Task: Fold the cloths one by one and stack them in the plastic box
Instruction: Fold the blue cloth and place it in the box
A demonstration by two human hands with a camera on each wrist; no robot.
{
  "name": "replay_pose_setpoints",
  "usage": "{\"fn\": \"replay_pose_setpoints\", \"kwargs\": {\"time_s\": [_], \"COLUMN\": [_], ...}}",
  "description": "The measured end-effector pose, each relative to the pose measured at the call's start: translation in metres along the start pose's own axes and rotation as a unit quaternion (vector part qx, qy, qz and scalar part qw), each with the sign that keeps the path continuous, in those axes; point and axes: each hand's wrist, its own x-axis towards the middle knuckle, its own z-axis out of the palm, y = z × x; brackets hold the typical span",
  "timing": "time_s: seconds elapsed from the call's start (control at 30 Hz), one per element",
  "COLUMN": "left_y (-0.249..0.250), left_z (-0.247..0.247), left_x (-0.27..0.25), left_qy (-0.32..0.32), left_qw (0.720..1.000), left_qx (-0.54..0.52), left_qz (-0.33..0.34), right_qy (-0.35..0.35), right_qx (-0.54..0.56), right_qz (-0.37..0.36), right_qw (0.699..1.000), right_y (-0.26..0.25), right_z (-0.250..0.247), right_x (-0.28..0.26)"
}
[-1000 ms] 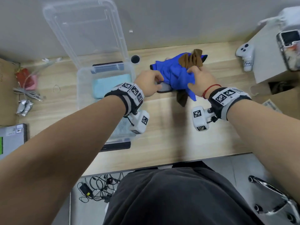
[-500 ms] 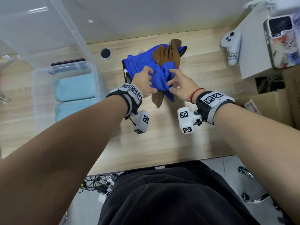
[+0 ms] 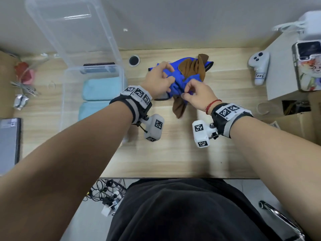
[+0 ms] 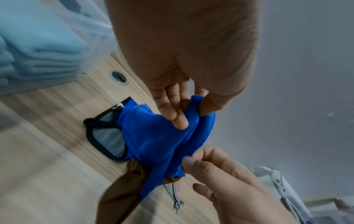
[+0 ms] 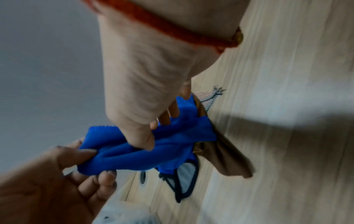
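A crumpled blue cloth (image 3: 178, 80) lies on top of a small pile on the wooden desk, tangled with a brown cloth (image 3: 192, 67). My left hand (image 3: 167, 73) pinches the blue cloth's left end between thumb and fingers, as the left wrist view shows (image 4: 191, 109). My right hand (image 3: 188, 92) pinches its near edge, thumb pressed onto the blue cloth (image 5: 162, 151). Under it lies a grey cloth with black trim (image 4: 107, 136). The clear plastic box (image 3: 65, 101) stands to the left and holds folded light-blue cloths (image 3: 102, 89).
The box's clear lid (image 3: 73, 28) leans up behind it. A white controller (image 3: 259, 66) and a grey block with a phone (image 3: 307, 65) sit at the right. A cable hole (image 3: 134, 60) is beside the pile. Bare desk lies in front of the pile.
My left hand has shifted to the blue cloth's far left end and my right hand to its near edge. Both now pinch it and it is bunched between them.
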Motion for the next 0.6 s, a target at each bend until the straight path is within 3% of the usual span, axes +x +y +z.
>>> {"fn": "replay_pose_setpoints", "kwargs": {"time_s": [0.1, 0.23, 0.33, 0.47, 0.6], "left_y": [0.015, 0.026, 0.023, 0.006, -0.008], "left_z": [-0.019, -0.036, -0.050, -0.068, -0.082], "left_x": [-0.024, -0.053, -0.077, -0.108, -0.142], "left_qy": [-0.026, -0.057, -0.047, 0.002, 0.005], "left_qw": [0.997, 0.995, 0.998, 0.995, 0.979], "left_qx": [-0.074, -0.086, -0.031, 0.081, 0.174], "left_qz": [-0.005, -0.004, 0.021, 0.055, 0.110], "right_qy": [0.002, 0.035, 0.059, 0.096, 0.062], "right_qx": [0.027, -0.058, -0.054, 0.089, 0.095], "right_qz": [-0.051, -0.086, -0.084, -0.024, -0.025], "right_qw": [0.998, 0.994, 0.993, 0.991, 0.993], "right_y": [-0.026, -0.043, -0.059, -0.081, -0.094], "right_z": [-0.003, -0.002, 0.006, 0.015, 0.021], "right_x": [-0.008, -0.023, -0.046, -0.086, -0.128]}}
